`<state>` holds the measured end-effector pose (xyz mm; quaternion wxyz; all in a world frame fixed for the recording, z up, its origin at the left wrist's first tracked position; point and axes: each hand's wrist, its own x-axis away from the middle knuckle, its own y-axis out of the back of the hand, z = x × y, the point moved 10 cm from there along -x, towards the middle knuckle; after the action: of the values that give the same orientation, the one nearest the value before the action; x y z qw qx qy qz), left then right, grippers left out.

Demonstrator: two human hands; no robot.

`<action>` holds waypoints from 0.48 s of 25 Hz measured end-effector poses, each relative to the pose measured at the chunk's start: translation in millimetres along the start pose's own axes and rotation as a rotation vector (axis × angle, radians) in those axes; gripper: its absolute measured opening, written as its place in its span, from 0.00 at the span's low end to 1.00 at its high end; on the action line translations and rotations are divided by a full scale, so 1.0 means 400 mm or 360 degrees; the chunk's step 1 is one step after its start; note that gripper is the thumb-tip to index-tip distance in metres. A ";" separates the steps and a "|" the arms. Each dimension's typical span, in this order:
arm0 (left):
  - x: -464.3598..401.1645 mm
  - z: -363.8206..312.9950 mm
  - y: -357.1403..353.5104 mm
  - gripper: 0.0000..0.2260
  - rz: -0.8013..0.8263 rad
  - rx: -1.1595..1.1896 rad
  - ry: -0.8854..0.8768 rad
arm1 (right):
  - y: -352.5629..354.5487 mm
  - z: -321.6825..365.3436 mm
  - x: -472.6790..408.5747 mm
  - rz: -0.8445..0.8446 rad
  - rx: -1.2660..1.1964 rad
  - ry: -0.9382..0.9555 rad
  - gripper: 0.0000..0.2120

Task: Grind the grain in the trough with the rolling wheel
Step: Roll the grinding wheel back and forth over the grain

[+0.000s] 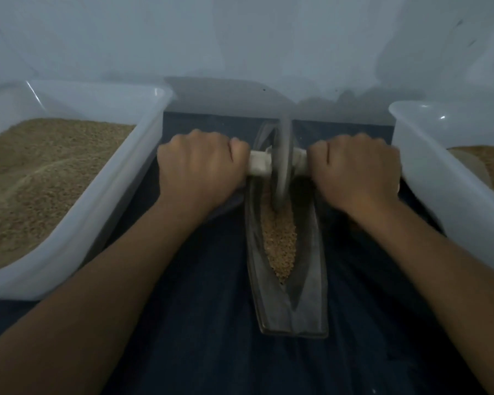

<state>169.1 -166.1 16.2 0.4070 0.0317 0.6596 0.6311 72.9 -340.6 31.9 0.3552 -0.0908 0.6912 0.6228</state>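
Lighting is dim and cool, bluish-grey overall. The rolling wheel (281, 155) is smeared by motion blur. Soft shadows lie on the far wall (240, 47) behind the left tub (103, 195) and right tub (428, 166). A small glare spot marks the right tub. Wide-angle distortion bends the edges; detail is soft throughout.

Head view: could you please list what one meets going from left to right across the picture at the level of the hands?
Left tub of grain → left hand → rolling wheel → right hand → right tub.
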 end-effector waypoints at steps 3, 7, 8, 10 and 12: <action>-0.092 0.042 -0.040 0.28 0.0069 0.0067 0.0261 | -0.062 -0.005 -0.093 0.0209 0.0092 0.0089 0.27; -0.077 -0.004 -0.016 0.26 0.0033 -0.0082 -0.0064 | -0.067 -0.013 -0.072 0.0281 0.0111 0.0067 0.26; -0.049 -0.010 0.001 0.20 0.0027 -0.0069 -0.0100 | -0.047 -0.013 -0.044 0.0219 0.0084 0.0022 0.25; 0.029 0.000 0.016 0.12 -0.0002 0.0098 -0.0063 | 0.010 0.002 0.025 0.0065 0.0014 -0.0010 0.25; 0.095 0.027 0.032 0.12 -0.0034 0.0353 0.0025 | 0.061 0.035 0.088 -0.0068 0.0017 0.0091 0.23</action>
<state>143.8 -133.6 9.7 0.4027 0.0644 0.7288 0.5500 38.6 -311.5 30.6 0.3489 -0.1213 0.7023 0.6086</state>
